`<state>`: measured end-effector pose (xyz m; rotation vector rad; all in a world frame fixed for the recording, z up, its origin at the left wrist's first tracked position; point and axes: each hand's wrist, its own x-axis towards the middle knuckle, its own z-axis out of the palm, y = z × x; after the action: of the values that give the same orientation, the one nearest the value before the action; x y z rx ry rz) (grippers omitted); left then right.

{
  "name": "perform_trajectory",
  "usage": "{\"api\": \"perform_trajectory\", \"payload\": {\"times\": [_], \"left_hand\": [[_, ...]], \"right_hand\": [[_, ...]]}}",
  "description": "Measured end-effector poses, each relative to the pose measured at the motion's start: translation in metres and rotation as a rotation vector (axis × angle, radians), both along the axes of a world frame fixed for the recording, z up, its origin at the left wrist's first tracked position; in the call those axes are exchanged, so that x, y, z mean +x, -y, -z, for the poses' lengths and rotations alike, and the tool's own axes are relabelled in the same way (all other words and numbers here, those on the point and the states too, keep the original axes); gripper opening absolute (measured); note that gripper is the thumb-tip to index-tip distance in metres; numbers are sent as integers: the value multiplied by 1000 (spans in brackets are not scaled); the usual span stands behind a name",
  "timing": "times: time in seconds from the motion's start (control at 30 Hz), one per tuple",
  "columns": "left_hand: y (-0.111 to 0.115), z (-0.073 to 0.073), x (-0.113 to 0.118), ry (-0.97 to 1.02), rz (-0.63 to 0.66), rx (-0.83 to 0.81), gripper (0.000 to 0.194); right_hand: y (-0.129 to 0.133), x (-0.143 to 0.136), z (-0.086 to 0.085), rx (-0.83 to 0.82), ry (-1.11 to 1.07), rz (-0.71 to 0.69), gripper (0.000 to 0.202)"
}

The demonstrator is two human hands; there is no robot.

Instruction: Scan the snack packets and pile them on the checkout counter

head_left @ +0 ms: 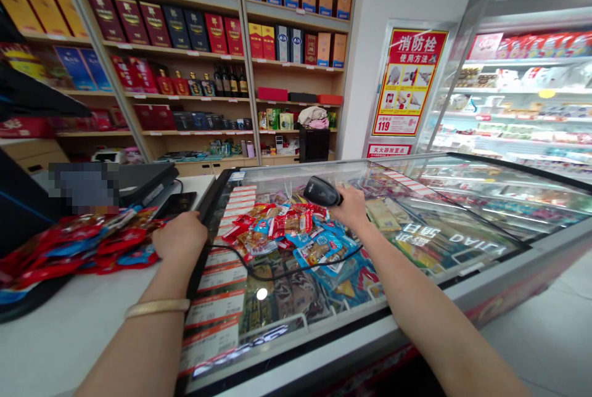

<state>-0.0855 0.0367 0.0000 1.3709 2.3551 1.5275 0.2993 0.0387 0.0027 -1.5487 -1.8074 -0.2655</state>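
A black handheld scanner [321, 192] is gripped in my right hand [350, 207], above the glass lid of a chest freezer. Below and left of it, red and blue snack packets [291, 227] lie in a heap on the glass, and the scanner's black cable curves in front of them. My left hand [182, 237] is at the counter's right edge with its fingers curled, beside another pile of snack packets [111, 240]; what it holds, if anything, is hidden.
A dark phone [178, 204] lies on the white counter [115, 317] behind my left hand. Shelves of boxed bottles [180, 27] stand behind. The freezer [416, 298] extends right, towards a lit display fridge [531, 89].
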Motion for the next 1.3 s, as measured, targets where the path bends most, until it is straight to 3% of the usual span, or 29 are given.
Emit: {"api": "perform_trajectory", "payload": {"times": [0.1,0.17,0.3,0.4,0.63,0.87,1.3], "left_hand": [[9,-13,6,-27,6,74,3],[11,-20,14,26,67,219,9],[2,-22,35,452,211,485,12],[-6,-16,51,670,196,509,12],[-5,4,71,522,242,467,14],[-6,22,80,329,339,484,17],[-4,26,90,306,388,471,19]], "right_hand": [[1,0,-1,-14,-3,7,21],[0,0,-1,-14,-9,2,21],[-1,0,-1,40,-51,-61,23],[0,-4,-2,62,-82,-134,19],[12,-20,-6,27,-52,-281,16],[18,-32,-1,-22,-40,-350,25],[20,-40,-1,-45,55,-347,17]]}}
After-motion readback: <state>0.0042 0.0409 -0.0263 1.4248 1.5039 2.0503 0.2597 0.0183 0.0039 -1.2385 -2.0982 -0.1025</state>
